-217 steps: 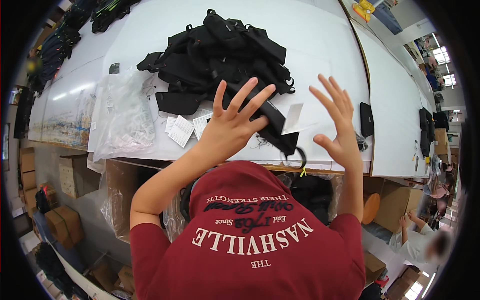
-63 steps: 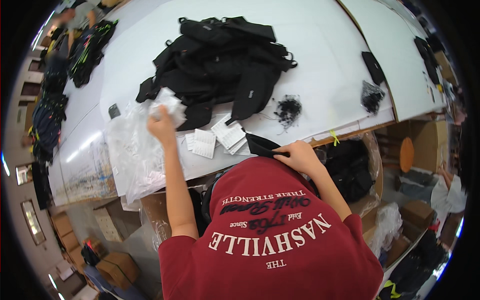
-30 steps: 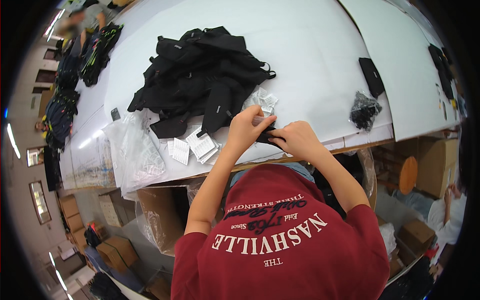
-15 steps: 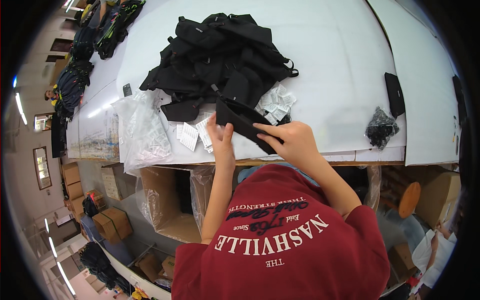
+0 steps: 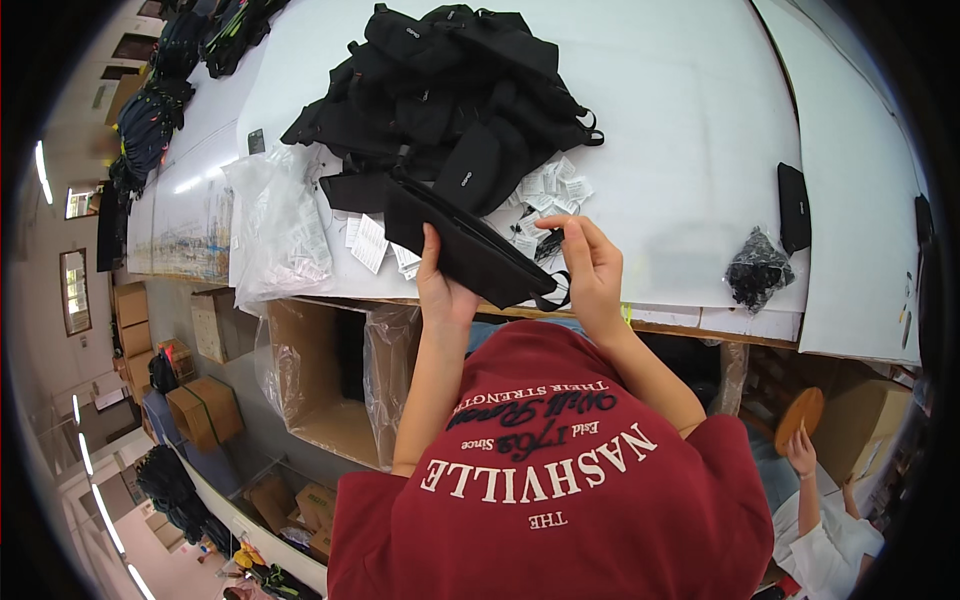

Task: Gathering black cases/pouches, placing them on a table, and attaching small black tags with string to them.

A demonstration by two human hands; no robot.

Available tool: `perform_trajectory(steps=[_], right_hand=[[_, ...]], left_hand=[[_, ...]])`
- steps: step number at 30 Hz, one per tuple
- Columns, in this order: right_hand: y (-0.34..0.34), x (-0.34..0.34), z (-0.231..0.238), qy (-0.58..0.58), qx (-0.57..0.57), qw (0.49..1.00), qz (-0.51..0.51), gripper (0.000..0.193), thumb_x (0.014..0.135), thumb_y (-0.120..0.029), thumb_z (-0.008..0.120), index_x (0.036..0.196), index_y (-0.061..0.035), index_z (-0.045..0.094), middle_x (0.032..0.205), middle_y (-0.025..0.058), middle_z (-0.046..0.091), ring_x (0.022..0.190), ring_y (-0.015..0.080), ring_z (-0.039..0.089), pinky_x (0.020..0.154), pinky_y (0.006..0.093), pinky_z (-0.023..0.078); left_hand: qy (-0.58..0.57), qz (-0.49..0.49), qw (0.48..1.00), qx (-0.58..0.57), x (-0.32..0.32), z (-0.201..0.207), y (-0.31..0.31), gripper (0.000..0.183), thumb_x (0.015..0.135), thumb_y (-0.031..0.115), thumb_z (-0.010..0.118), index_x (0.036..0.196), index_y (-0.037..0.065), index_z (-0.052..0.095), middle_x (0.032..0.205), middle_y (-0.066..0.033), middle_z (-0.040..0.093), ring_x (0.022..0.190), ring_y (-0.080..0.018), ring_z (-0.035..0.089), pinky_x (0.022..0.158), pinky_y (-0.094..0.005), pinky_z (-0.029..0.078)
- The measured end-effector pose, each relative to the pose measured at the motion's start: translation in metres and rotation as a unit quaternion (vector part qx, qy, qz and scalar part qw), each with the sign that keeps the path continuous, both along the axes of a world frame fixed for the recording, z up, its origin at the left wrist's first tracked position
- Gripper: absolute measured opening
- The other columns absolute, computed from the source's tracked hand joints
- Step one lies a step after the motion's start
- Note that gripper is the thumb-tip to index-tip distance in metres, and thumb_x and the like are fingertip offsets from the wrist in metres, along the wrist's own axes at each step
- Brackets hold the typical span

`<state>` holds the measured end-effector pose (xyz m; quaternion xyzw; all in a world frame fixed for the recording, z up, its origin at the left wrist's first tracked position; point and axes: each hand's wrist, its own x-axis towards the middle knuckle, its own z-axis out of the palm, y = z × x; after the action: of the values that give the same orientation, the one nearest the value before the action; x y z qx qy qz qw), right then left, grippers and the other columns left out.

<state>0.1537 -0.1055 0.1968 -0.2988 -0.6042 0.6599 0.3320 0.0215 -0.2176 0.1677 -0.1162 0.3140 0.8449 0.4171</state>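
At far left, dark bundles [image 5: 150,125] with bright trim lie heaped. A strapped brown carton [image 5: 205,412] stands lower down, near the floor. On the white surface [image 5: 680,150], a small black card [image 5: 256,141] lies just beyond a large clear plastic bag [image 5: 285,225] containing white slips. Below the front edge stands an open carton [image 5: 312,375] lined with clear film. Right of the bag, loose white printed sheets [image 5: 368,243] lie partly beneath other items.

The left hand [image 5: 447,292] grips 1 black pouch [image 5: 455,245] at the front edge of the surface; the thumb presses the near face and the other fingers are hidden behind it. The pouch is tilted, left end higher, right end lower, with a small strap loop at the right end. Beyond it rises a pile of black pouches [image 5: 450,100]; white tags [image 5: 560,190] lie against the pile's near right side.

The right hand [image 5: 592,272] is just beside the loop, fingers bent, thumb and forefinger close together; whether they hold anything cannot be told. Farther right, 1 small clear packet [image 5: 758,272] of black pieces lies near 1 separate black case [image 5: 793,208]. Below right are a round wooden stool seat [image 5: 800,420] and a co-worker in white [image 5: 835,535].
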Motion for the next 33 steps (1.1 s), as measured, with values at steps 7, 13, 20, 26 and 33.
perform_trajectory(steps=[7,13,20,26,33], right_hand=[[-0.001,0.004,-0.031,0.041,-0.159,0.976,0.144,0.021,0.094,-0.018,0.049,0.086,-0.0022,0.061,0.056,-0.0071,0.034,0.052,0.0025,0.031,0.049,0.0195,0.026],[0.005,-0.004,-0.01,0.041,0.099,0.986,0.126,0.014,0.081,-0.011,0.066,0.09,-0.0017,0.062,0.068,-0.0006,0.053,0.062,0.0092,0.049,0.062,0.0234,0.041],[0.007,-0.001,-0.007,-0.042,0.001,0.98,0.197,0.018,0.079,-0.008,0.068,0.092,-0.0012,0.057,0.078,0.0018,0.06,0.071,0.008,0.054,0.066,0.0227,0.042],[0.003,0.005,0.012,-0.03,-0.008,0.97,0.241,0.021,0.078,-0.012,0.069,0.093,-0.0015,0.057,0.078,0.0019,0.06,0.067,0.0075,0.052,0.061,0.0216,0.041],[-0.006,0.011,0.024,-0.075,0.017,0.966,0.248,0.028,0.076,-0.016,0.073,0.095,-0.0025,0.057,0.078,0.0021,0.06,0.069,0.0085,0.053,0.06,0.0223,0.042]], left_hand=[[0.038,0.008,0.999,-0.022,-0.009,-0.004,-0.02,0.027,0.091,0.023,0.056,0.112,0.006,0.059,0.106,-0.0082,0.064,0.1,-0.0225,0.06,0.09,-0.0387,0.048],[0.11,-0.03,0.992,-0.045,0.0,-0.002,-0.021,0.037,0.084,0.008,0.062,0.12,0.008,0.05,0.108,-0.0051,0.06,0.101,-0.0193,0.059,0.089,-0.0356,0.049],[0.087,-0.114,0.989,-0.02,0.006,-0.012,-0.013,0.041,0.083,0.008,0.063,0.121,0.006,0.049,0.11,-0.0072,0.06,0.1,-0.02,0.059,0.089,-0.0347,0.049],[0.025,-0.172,0.965,0.197,0.0,-0.01,0.002,0.037,0.084,0.018,0.064,0.118,0.011,0.049,0.102,-0.0027,0.056,0.088,-0.0169,0.051,0.084,-0.0333,0.043],[0.016,-0.209,0.922,0.326,-0.007,-0.013,0.016,0.039,0.073,0.02,0.076,0.1,0.016,0.048,0.089,0.0023,0.05,0.077,-0.0111,0.041,0.076,-0.0276,0.035]])
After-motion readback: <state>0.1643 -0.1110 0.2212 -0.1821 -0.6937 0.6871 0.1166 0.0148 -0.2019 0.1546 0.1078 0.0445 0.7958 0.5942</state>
